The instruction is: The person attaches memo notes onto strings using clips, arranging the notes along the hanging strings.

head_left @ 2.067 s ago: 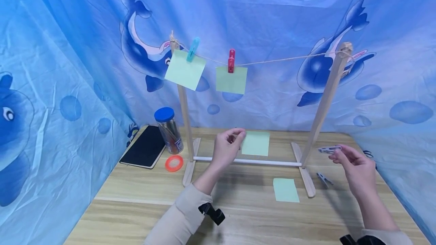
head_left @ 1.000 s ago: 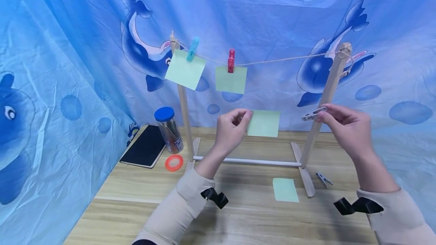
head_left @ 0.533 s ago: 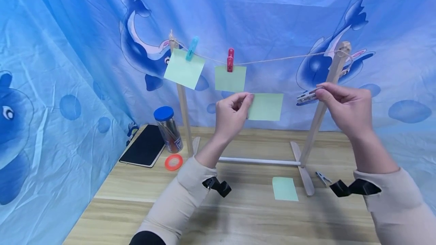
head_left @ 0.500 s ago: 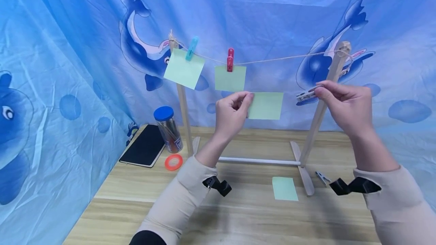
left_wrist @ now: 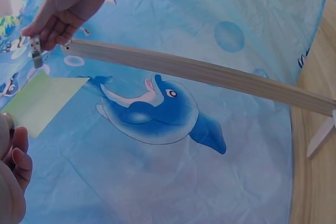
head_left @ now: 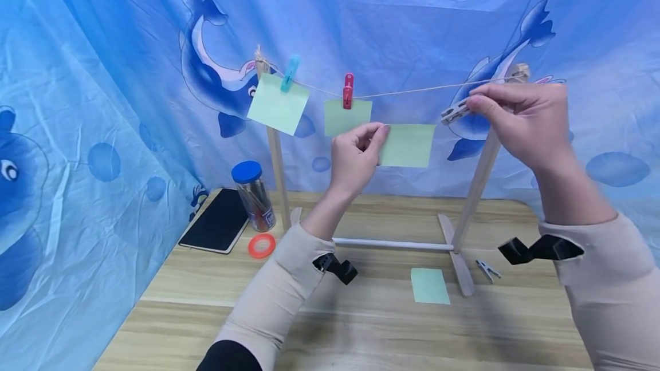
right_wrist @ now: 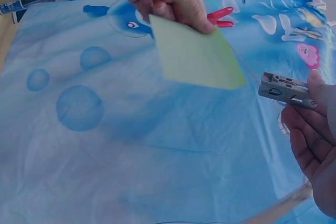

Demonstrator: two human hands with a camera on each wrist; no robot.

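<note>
Held note (head_left: 409, 145) is pinched at its upper left corner between thumb and finger of left hand (head_left: 356, 156); it sits in front of and below string (head_left: 412, 91), between the posts. Corner grip seems chosen so the top edge is left uncovered and the sheet is kept flat. Grey clip (head_left: 455, 111) is pinched by thumb and forefinger of right hand (head_left: 526, 122), by one end only; its free end is pointed at held note's upper right corner, near but apart, probably so that this end is kept free of fingers.

Two notes are hung already: left note (head_left: 278, 105) by blue clip (head_left: 290, 73), middle note (head_left: 346, 117) by red clip (head_left: 348, 90). Spare note (head_left: 430, 285) and spare clip (head_left: 487, 271) are left on table (head_left: 361, 325), apparently within easy reach.

Middle note's lower right is covered by left hand. Right post (head_left: 479, 179) is partly blocked by right hand; left end of rod (head_left: 392, 243) is hidden behind the left forearm. Left hand is cut off in left wrist view, right hand in right wrist view. Whether grey clip's mouth is squeezed apart cannot be told. Jar (head_left: 254, 196) contents are hard to make out.
</note>
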